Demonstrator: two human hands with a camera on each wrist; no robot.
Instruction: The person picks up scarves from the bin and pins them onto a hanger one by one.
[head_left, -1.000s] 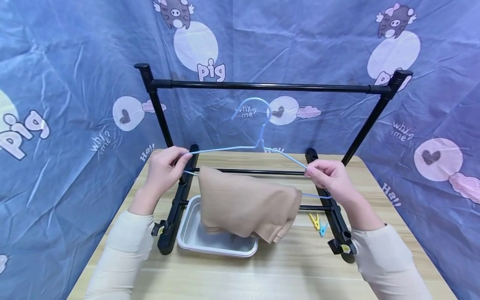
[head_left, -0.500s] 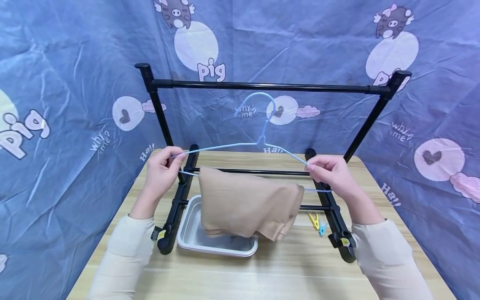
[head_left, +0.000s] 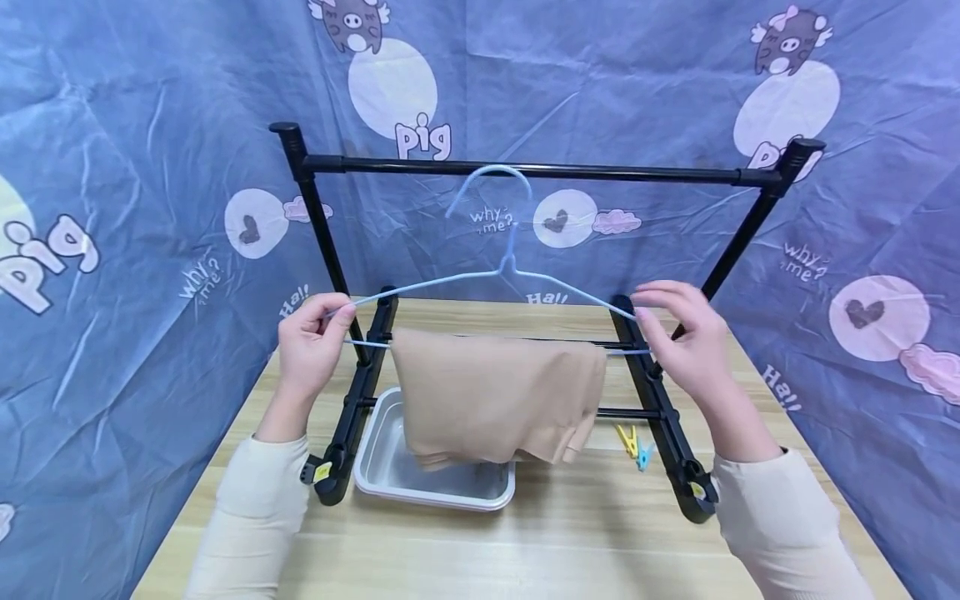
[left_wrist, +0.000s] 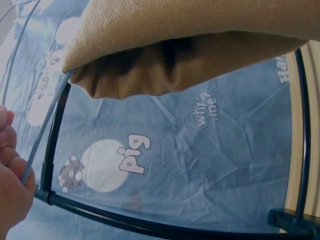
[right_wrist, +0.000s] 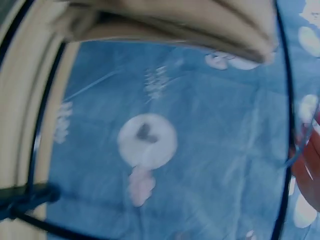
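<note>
At left, we see the left hand (head_left: 311, 342) pinching one arm of a light-blue thin-wire clothes hanger (head_left: 507, 263) between thumb and fingers. A white rectangular plastic tray (head_left: 431, 498) sits below, partly behind a folded tan fabric cloth (head_left: 495, 396) draped over the hanger's lower wire. The hook overlaps the top bar of a black metal rack (head_left: 615, 172). Further right lie yellow and blue plastic clothespins (head_left: 628, 442), then the right hand (head_left: 686, 337), thumb and fingers wide apart beside the hanger's other end; we cannot tell whether they touch it.
</note>
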